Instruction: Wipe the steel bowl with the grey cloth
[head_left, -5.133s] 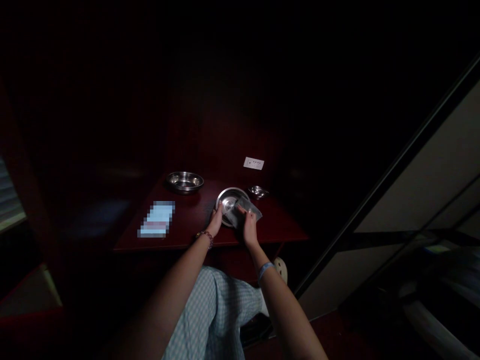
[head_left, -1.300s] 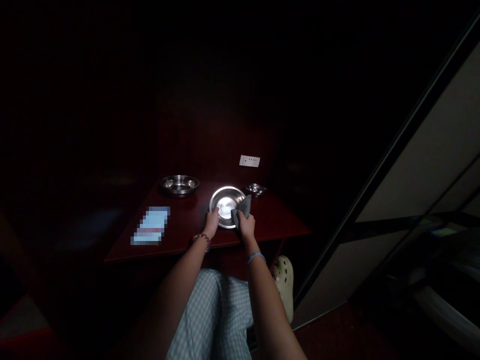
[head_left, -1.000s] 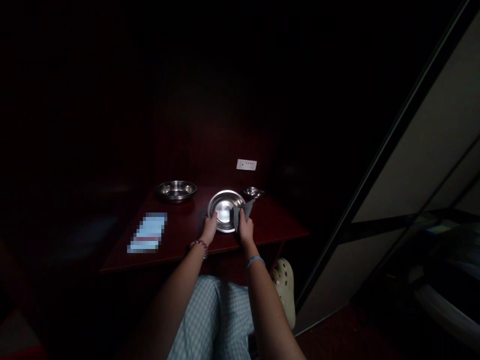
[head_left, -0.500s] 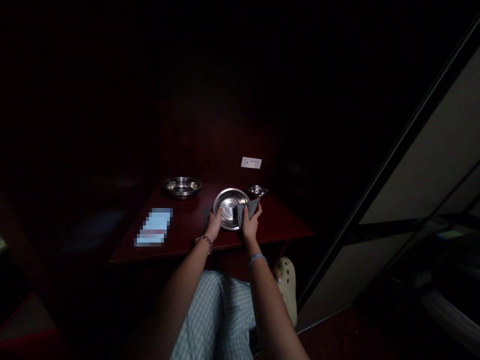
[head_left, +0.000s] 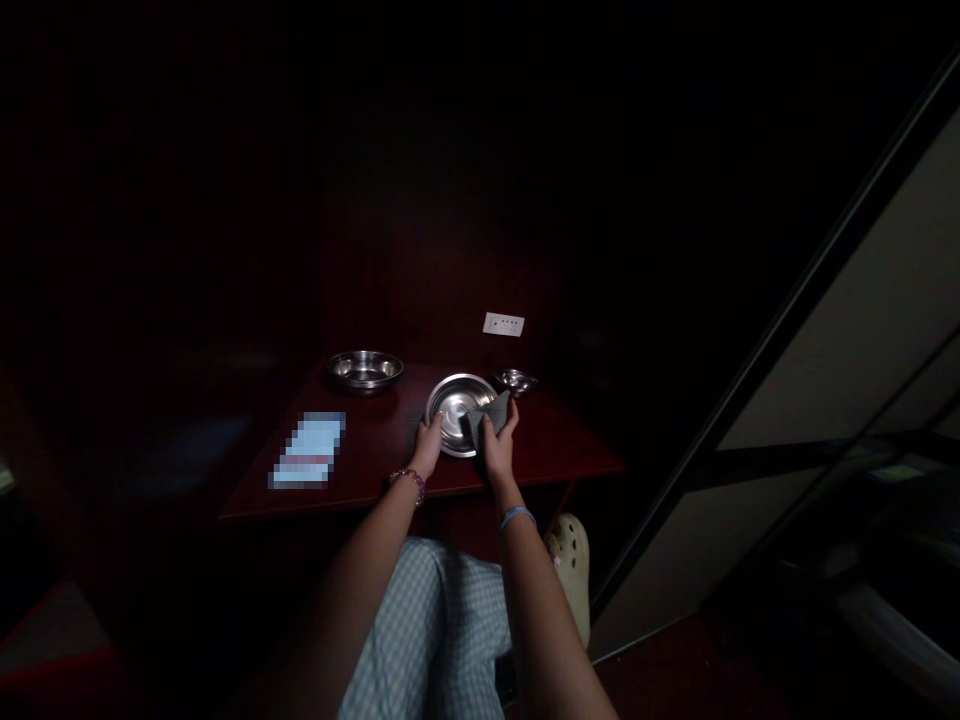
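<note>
Steel plate [head_left: 452, 412] lies flat on the dark red surface [head_left: 375, 455] in the head view, near its front edge. The left hand [head_left: 430, 448] steadies the plate's near rim, fingers curled on it. The right hand [head_left: 496, 448] pinches a grey cloth [head_left: 489, 410] in its fingers, pressing it on the plate's right side: a wiping stroke, by the look of it.

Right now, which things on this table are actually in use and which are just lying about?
In use: steel plate, held at its rim by the left hand; grey cloth, gripped in the right hand.
Lying about: steel bowl; small steel dish; pale blue flat item; wall socket.
</note>
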